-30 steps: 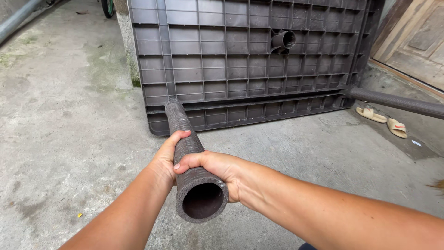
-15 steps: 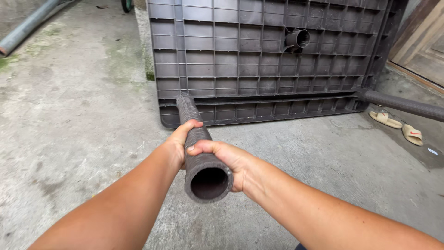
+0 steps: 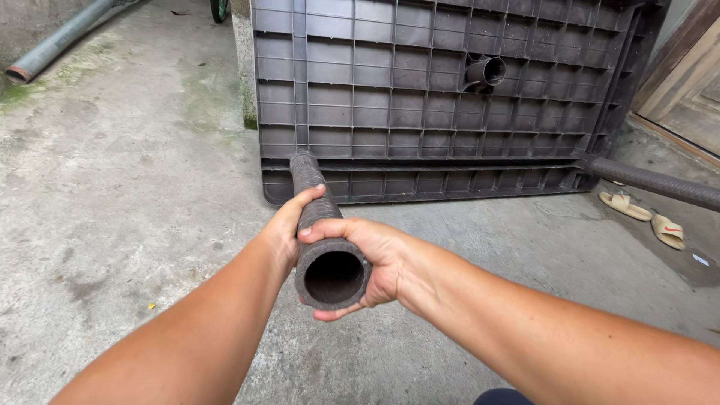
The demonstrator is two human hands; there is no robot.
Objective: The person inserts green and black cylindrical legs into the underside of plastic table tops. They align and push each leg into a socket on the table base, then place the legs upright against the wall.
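Both my hands grip a dark, ribbed plastic tube leg (image 3: 309, 187) whose open end faces me. My left hand (image 3: 283, 225) wraps it from the left, and my right hand (image 3: 379, 255) clasps it near the open end. The tube's far end meets the lower left corner of an upturned dark plastic table top (image 3: 420, 97) that stands on its edge on the concrete. A round socket (image 3: 486, 72) shows in the ribbed underside. Another tube leg (image 3: 652, 182) sticks out from the table's lower right corner.
A pair of tan sandals (image 3: 649, 217) lies on the floor at the right. A wooden door (image 3: 686, 82) is at the far right. A grey pipe (image 3: 60, 37) lies along the wall at the top left. Rough concrete floor (image 3: 112, 210) spreads to the left.
The view has shifted a little, so the table top sits lower and closer in the frame. Both hands have stayed on the tube leg in the same grip.
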